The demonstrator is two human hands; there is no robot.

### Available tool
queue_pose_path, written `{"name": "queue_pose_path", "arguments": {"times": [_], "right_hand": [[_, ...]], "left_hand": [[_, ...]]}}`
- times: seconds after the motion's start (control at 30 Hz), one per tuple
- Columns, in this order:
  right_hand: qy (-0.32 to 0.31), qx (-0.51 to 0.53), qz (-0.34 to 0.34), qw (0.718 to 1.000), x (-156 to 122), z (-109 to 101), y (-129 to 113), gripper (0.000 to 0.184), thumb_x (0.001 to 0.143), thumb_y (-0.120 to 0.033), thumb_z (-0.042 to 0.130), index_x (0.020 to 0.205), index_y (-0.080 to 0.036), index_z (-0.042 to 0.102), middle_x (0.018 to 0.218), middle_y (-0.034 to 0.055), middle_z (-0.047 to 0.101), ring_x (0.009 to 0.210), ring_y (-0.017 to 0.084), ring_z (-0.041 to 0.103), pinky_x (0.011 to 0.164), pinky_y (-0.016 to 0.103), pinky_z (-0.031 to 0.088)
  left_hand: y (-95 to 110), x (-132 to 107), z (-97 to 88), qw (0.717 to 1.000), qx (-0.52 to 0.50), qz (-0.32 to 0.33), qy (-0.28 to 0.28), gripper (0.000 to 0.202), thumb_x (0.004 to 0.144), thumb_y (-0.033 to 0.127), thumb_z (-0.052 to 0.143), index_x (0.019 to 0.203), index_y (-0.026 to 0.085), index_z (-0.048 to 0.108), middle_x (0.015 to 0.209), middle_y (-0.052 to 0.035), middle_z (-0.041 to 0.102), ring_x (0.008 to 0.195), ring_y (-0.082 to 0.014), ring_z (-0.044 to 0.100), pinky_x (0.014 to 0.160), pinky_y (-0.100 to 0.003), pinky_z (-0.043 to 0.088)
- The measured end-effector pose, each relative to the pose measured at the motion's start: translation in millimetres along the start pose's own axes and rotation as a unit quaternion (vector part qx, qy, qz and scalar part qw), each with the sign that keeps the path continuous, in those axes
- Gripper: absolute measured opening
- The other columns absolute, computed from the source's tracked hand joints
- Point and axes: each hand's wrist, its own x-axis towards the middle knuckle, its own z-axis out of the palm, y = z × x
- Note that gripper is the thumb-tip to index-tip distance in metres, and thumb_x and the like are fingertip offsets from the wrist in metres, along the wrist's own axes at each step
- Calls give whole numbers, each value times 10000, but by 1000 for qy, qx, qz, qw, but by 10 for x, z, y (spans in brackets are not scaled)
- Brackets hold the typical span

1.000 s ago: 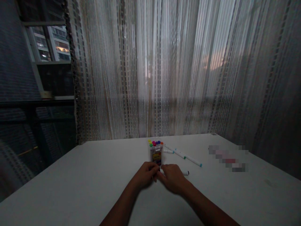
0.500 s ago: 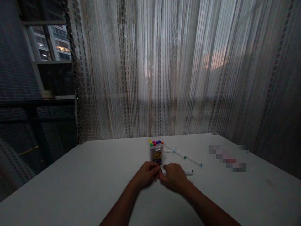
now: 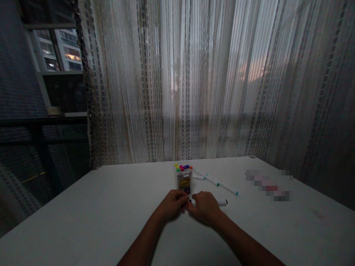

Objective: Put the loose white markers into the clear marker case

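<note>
A white marker with black ends is held roughly level just above or on the table, its middle hidden behind my right hand. The fingers of that hand are closed around it. My left hand is closed in a pinch at the marker's left, dark end. What lies between its fingertips is too small and dark to make out. Right behind my hands stands a clear marker case with a yellow and dark label. Several coloured caps show at its top: yellow, green, pink, purple and orange.
Behind and to the right of the case lie loose white markers, one with a teal end, another with a green end. A blurred-out pinkish item rests farther right on the white table. Sheer curtains hang behind.
Both hands stay in nearly the same place, with the marker still in my right hand. The view has shifted very slightly.
</note>
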Motion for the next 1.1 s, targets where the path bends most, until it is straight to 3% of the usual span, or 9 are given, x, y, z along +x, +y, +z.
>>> {"name": "queue_pose_path", "arguments": {"times": [0.5,0.73,0.93,1.1], "right_hand": [[-14,15,6,1000,13,-17,-4,468,853,-429,344,833,-121,695,804,162,696,769,252,643,665,321,398],[-3,46,-45,998,19,59,41,427,893,-431,325,908,-136,632,835,127,690,795,238,631,656,306,374],[-12,94,-100,990,17,141,77,272,920,-294,336,986,-138,549,974,116,645,879,200,588,733,290,381],[-16,83,-89,992,30,118,63,229,911,-226,334,982,-155,540,966,101,642,898,199,580,740,292,379]], "left_hand": [[75,-21,9,1000,-18,0,-3,325,739,419,564,642,111,606,509,3,554,444,-88,449,465,-221,311],[10,-3,-2,1000,-10,3,3,350,744,438,551,617,114,588,471,12,518,420,-82,429,441,-218,289],[50,-22,12,998,-52,-15,29,261,674,374,621,697,115,596,493,19,534,417,-82,442,421,-205,289],[77,-25,7,997,-58,-14,46,240,659,353,632,665,117,589,486,10,544,433,-90,468,440,-211,319]]}}
